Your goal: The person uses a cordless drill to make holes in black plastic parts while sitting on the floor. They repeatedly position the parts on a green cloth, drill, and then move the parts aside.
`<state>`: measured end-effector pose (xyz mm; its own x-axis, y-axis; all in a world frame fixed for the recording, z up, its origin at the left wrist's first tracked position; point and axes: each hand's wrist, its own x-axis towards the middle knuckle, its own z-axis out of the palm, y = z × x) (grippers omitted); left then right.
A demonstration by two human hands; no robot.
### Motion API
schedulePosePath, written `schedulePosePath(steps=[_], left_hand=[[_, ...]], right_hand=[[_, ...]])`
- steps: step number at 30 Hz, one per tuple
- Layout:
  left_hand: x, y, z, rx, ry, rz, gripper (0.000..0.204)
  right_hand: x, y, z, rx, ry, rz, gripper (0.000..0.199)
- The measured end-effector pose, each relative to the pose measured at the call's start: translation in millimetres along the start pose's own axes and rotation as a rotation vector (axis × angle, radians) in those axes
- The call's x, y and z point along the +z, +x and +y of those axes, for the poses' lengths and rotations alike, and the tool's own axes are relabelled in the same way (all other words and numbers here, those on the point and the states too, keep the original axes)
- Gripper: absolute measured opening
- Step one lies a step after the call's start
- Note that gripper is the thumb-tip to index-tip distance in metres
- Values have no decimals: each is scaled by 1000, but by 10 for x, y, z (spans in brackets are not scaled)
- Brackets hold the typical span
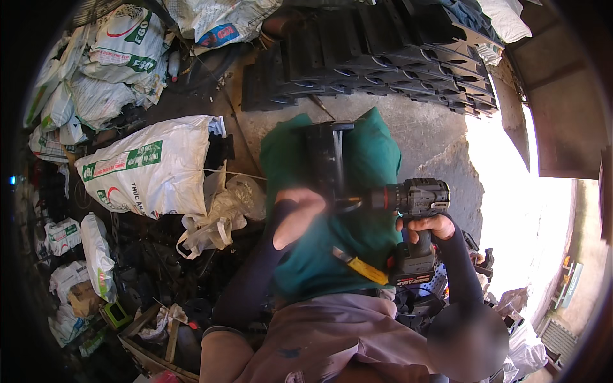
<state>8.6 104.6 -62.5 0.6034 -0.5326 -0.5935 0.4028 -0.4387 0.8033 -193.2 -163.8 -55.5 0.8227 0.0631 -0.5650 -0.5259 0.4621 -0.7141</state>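
Note:
My right hand (431, 225) is closed round the grip of a black cordless drill (418, 196). The drill's chuck points left, towards a black channel-shaped part (325, 156) on the green cloth (377, 143) over my lap. Whether the drill's tip touches the part I cannot tell. My left hand (300, 214), smeared by motion, is at the near left end of this part, and its fingers cannot be made out. Nearer to me, a yellow-handled tool (362, 266) with a metal end lies slantwise on the cloth, just left of the drill's battery.
Rows of similar black parts (357, 54) are stacked on the concrete floor ahead. A white printed sack (150, 166) lies at the left, beside a crumpled clear plastic bag (227, 214). More sacks (121, 57) are piled at the far left. A wooden crate (156, 354) stands at the near left.

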Motion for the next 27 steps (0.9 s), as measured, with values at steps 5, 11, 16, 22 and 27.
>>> schedulePosePath(steps=[5,11,16,22,27], left_hand=[[-61,57,45,93,185,-35,12],[-80,74,10,242,287,-28,8],[-47,94,-54,249,247,-12,6],[-67,111,-59,230,237,-16,6],[-105,156,-20,205,266,-72,7]], right_hand=[[-11,-6,30,32,23,-12,39],[-45,-32,109,22,20,-22,38],[-5,-27,86,24,-11,-5,40],[18,-33,31,19,-49,1,39],[-43,-9,60,89,-89,21,41]])
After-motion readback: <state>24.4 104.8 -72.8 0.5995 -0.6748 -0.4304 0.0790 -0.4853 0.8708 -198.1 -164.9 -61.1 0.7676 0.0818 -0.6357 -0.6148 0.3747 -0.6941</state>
